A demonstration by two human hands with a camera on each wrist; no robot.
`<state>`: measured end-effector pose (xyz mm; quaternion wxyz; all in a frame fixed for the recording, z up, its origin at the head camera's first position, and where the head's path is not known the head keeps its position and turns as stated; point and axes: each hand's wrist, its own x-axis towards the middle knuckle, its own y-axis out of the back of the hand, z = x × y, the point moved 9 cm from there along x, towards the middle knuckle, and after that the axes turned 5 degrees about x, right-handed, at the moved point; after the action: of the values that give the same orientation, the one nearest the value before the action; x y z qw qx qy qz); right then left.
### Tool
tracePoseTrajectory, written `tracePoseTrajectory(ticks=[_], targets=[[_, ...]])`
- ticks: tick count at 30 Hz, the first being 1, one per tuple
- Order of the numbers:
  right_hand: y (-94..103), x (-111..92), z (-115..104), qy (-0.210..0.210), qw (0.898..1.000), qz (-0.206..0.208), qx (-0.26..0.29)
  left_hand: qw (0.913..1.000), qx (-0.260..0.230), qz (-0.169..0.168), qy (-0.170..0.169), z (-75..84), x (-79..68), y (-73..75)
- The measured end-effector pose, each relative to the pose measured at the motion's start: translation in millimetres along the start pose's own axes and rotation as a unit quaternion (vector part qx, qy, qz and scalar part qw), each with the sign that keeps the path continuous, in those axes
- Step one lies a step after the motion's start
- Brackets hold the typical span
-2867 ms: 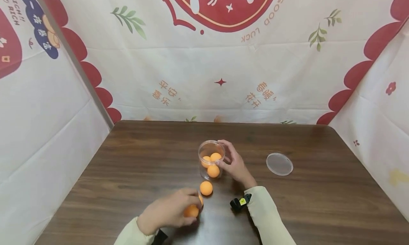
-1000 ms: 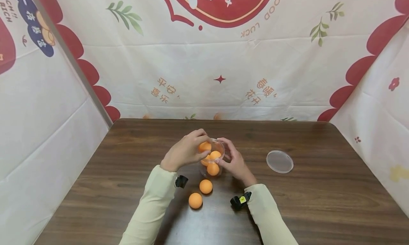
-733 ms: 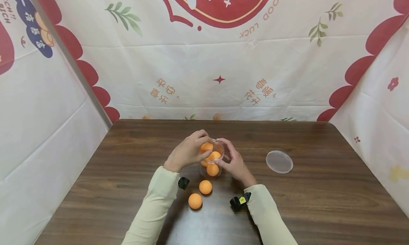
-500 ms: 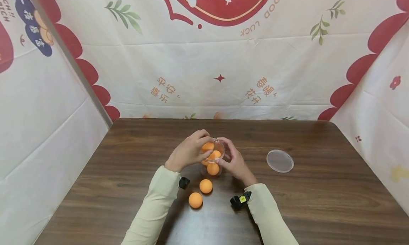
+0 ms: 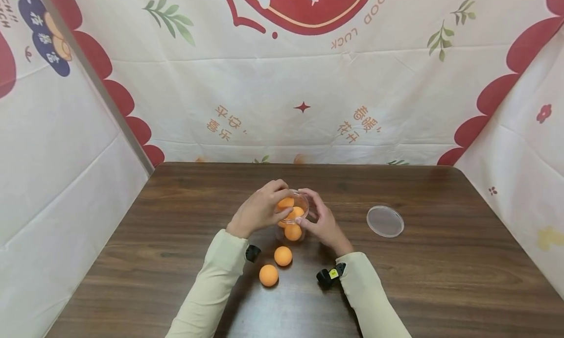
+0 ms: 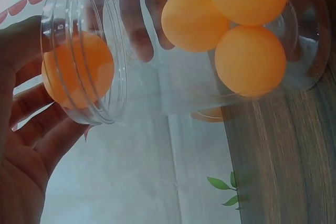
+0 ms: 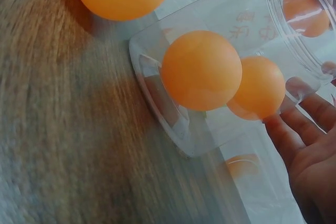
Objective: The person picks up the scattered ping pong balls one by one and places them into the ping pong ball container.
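A clear plastic jar [image 5: 303, 201] stands upright on the table with several orange ping-pong balls [image 6: 251, 60] inside. My right hand [image 5: 323, 223] grips the jar's right side, thumb near the rim and fingers behind the wall. At the jar's mouth, my left hand [image 5: 260, 208] holds one ping-pong ball [image 6: 79, 69] between thumb and fingers; in the left wrist view it shows through the threaded rim. Two loose ping-pong balls, a nearer one [image 5: 269, 275] and a farther one [image 5: 283, 255], lie on the table in front of the jar.
A round clear lid [image 5: 385, 221] lies flat on the brown wooden table [image 5: 440, 259], right of the jar. White printed cloth [image 5: 264, 83] hangs behind the table and along both sides. Each wrist wears a small black camera.
Earlier, my left hand was over the loose balls near the table's front; it has since carried one up to the jar's mouth. Over the last second both hands barely move.
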<state>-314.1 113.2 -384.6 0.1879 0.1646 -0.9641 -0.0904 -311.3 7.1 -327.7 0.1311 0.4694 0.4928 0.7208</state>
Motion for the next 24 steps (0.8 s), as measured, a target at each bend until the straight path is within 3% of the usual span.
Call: tracePoseTrajectory(ticks=[9, 24], targets=[[4.3, 4, 34, 0.021, 1.000, 0.004, 0.015, 0.9997, 0.019, -0.008, 0.010, -2.6, -1.3, 1.2], [4.2, 5, 36, 0.014, 1.000, 0.000, 0.021, 0.9997, 0.019, -0.009, 0.012, -4.5, -4.5, 3.8]])
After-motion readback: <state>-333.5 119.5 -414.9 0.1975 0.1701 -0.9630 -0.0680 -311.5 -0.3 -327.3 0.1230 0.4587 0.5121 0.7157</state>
